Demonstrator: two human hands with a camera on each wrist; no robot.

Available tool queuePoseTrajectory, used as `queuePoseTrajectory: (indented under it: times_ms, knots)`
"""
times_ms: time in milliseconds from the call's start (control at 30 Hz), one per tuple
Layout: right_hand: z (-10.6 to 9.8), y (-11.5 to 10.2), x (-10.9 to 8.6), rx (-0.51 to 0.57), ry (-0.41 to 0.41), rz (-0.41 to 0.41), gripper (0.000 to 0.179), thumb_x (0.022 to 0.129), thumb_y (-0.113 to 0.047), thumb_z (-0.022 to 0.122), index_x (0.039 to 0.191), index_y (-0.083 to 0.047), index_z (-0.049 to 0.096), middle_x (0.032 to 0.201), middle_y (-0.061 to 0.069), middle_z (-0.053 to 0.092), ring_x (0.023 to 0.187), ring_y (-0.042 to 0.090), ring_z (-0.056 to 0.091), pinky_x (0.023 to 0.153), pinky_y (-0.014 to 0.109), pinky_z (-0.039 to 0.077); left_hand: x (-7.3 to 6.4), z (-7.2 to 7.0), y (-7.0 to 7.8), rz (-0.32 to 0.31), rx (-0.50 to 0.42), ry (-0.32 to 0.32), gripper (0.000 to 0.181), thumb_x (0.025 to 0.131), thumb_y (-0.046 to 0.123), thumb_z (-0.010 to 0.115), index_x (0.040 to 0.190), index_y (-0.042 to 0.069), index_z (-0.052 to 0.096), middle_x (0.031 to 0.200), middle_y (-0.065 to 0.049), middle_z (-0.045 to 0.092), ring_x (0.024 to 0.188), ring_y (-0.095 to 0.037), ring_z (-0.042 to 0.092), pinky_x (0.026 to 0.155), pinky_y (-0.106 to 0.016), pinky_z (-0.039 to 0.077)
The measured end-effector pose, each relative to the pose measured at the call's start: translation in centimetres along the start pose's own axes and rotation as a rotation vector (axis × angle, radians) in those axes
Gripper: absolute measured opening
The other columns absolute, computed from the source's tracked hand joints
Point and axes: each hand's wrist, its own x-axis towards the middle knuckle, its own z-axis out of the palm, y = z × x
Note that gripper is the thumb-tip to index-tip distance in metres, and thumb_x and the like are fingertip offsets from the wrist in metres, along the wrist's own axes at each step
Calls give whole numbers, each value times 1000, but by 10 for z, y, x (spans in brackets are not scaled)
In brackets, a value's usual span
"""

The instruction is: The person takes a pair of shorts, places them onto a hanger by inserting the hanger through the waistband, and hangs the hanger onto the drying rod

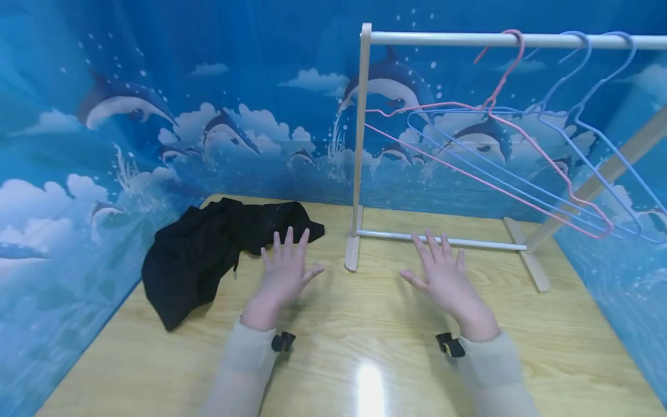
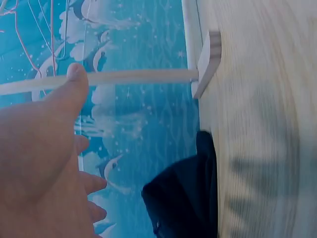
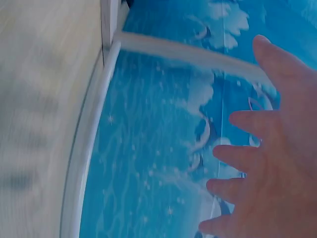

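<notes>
My left hand [image 1: 283,272] hovers palm down over the table with its fingers spread, holding nothing. Just beyond its fingertips lies a crumpled black garment [image 1: 193,255], with a cord hanging from its edge; the left wrist view shows part of the same dark cloth [image 2: 183,193]. My right hand [image 1: 443,278], also spread and holding nothing, is above the table in front of the rack's lower rail [image 1: 484,244]. A pink hanger [image 1: 542,152] and two blue hangers [image 1: 570,142] hang from the white top bar [image 1: 443,39], above and beyond the right hand.
The rack's wooden left post [image 1: 361,133] rises from a flat foot [image 1: 352,249] between the two hands. A second foot [image 1: 527,258] stands at the right. Blue dolphin-print curtains [image 1: 250,87] enclose the wood-grain table [image 1: 365,324] at the back and sides.
</notes>
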Motion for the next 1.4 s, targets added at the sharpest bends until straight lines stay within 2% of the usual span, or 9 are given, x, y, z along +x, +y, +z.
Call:
queuePoseTrajectory:
  times_ms: [167, 300, 500, 700, 900, 1067, 1200, 1400]
  knots:
    - [8, -14, 12, -18, -3, -71, 82, 95, -52, 52, 156, -15, 12, 161, 22, 4, 145, 48, -4, 111, 70, -6, 0, -9, -27, -13, 16, 35, 84, 95, 59, 46, 157, 22, 5, 162, -20, 0, 146, -49, -4, 109, -75, 4]
    - [13, -25, 24, -29, -2, -126, 82, 95, -53, 52, 157, -17, 12, 161, 19, 4, 146, 46, -1, 114, 66, -1, -3, -13, -51, -49, -4, 18, 83, 96, 56, 47, 157, 19, 6, 161, -21, -3, 145, -49, -8, 109, -75, -1]
    - [14, -47, 44, -50, 17, -223, 79, 95, -50, 54, 156, -16, 16, 162, 18, 6, 148, 42, 3, 117, 61, 7, -8, -19, -82, -63, -37, -11, 83, 97, 56, 45, 157, 17, 5, 161, -23, -6, 144, -50, -14, 107, -75, -7]
    - [23, -78, 71, -120, -21, -322, 78, 96, -51, 53, 156, -16, 18, 162, 15, 4, 149, 39, 4, 118, 58, 11, -17, -28, -106, -91, -63, -21, 86, 96, 58, 44, 157, 14, 2, 159, -27, -9, 142, -52, -17, 105, -77, -9]
    - [35, -107, 91, -155, -30, -419, 73, 97, -49, 50, 156, -21, 17, 163, 12, 7, 149, 37, 9, 119, 57, 15, -22, -35, -117, -117, -88, -20, 87, 97, 57, 45, 156, 14, -2, 158, -28, -11, 141, -53, -17, 104, -77, -8]
    - [39, -129, 105, -160, -46, -437, 74, 97, -49, 52, 156, -25, 14, 163, 11, 10, 149, 35, 10, 118, 57, 17, -23, -42, -121, -120, -77, -13, 86, 98, 52, 46, 156, 16, -7, 158, -28, -12, 141, -53, -18, 103, -78, -9]
    - [46, -138, 121, -175, -64, -461, 73, 98, -50, 48, 157, -25, 13, 163, 10, 9, 150, 34, 9, 120, 53, 17, -22, -46, -126, -146, -56, -20, 87, 97, 57, 43, 156, 17, -9, 158, -28, -13, 140, -53, -19, 103, -78, -9]
    - [63, -149, 143, -178, -116, -482, 75, 97, -52, 48, 157, -24, 11, 164, 10, 1, 150, 34, 5, 121, 51, 13, -26, -48, -136, -201, -39, -36, 93, 94, 65, 40, 156, 11, -3, 157, -31, -11, 139, -55, -19, 102, -79, -8]
